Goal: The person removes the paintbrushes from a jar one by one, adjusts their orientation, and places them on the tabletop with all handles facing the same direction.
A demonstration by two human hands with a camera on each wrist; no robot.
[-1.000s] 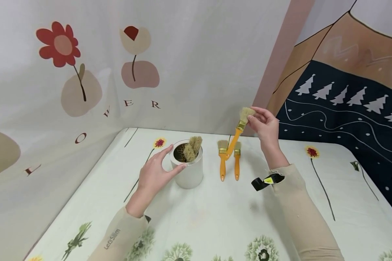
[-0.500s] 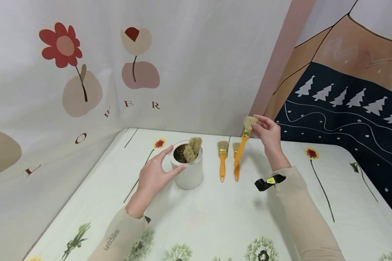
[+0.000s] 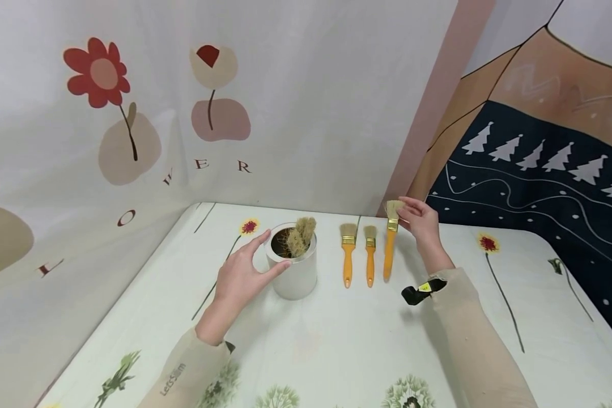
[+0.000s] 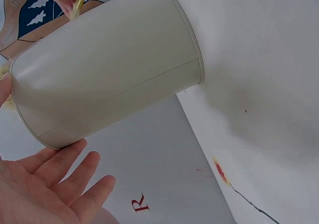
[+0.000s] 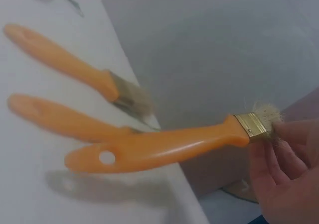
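My right hand (image 3: 422, 224) pinches a paintbrush (image 3: 390, 249) by its pale bristles, the orange handle pointing down. In the right wrist view this handle hangs close over the table, casting a shadow; whether it touches is unclear. Two more orange-handled paintbrushes, a wider one (image 3: 347, 255) and a narrower one (image 3: 370, 256), lie side by side to its left, bristles away from me. My left hand (image 3: 242, 277) touches the rim of a white cylindrical pot (image 3: 298, 280), fingers and thumb spread and mostly straight. Tan bristly tufts (image 3: 301, 237) stick up from the pot; their lower parts are hidden.
A white cloth with printed flowers covers the table (image 3: 311, 351). Printed fabric walls (image 3: 306, 102) rise behind its back edge and along the left. A dark printed cloth (image 3: 530, 164) hangs at the right. A black strap (image 3: 422, 290) sits at my right wrist.
My right hand has carried its paintbrush right and down, from over the two lying brushes to their right side, handle now nearly parallel to theirs. My left hand stays at the pot.
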